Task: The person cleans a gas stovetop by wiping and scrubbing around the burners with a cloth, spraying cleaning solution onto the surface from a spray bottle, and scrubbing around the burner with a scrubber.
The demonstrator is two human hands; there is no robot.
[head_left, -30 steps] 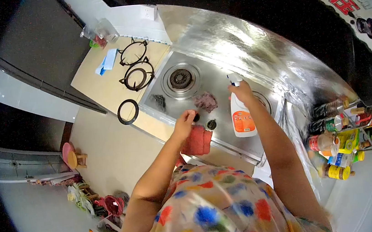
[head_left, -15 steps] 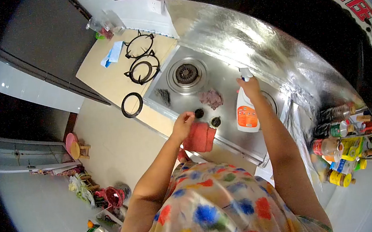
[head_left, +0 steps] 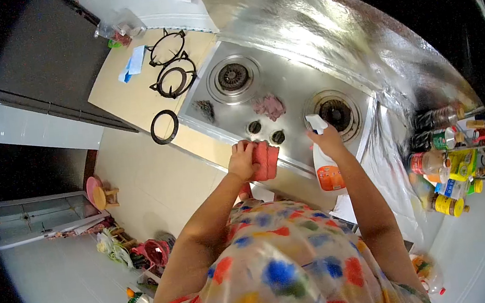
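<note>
Hands full, the left hand [head_left: 243,160] and right hand [head_left: 328,142] of a person in a brightly blotched top [head_left: 279,267] reach toward a stainless-steel stove [head_left: 293,95]. On its left side runs a pale counter [head_left: 119,93]. Gripped around the neck by the right hand, a white, orange-labelled spray bottle [head_left: 320,159] slants over the front part of the stove, its head near the right burner [head_left: 335,116]; whether a finger rests on the trigger cannot be told. Across the steel sits the left burner [head_left: 233,77]. Black pan supports [head_left: 159,86] and a flat black ring [head_left: 176,124] lie on the counter. Held between the left hand's thumb and fingers, a folded red cloth [head_left: 266,161] is at the stove's front edge. Beyond it rest a crumpled pinkish cloth [head_left: 270,107], a dark scouring pad [head_left: 205,110] and two black knobs [head_left: 277,137]. Risks look modest: a loosened hold could drop the bottle onto the steel, spray released so near could run into the burner, and the red cloth, dragged forward, could catch and turn a knob.
</note>
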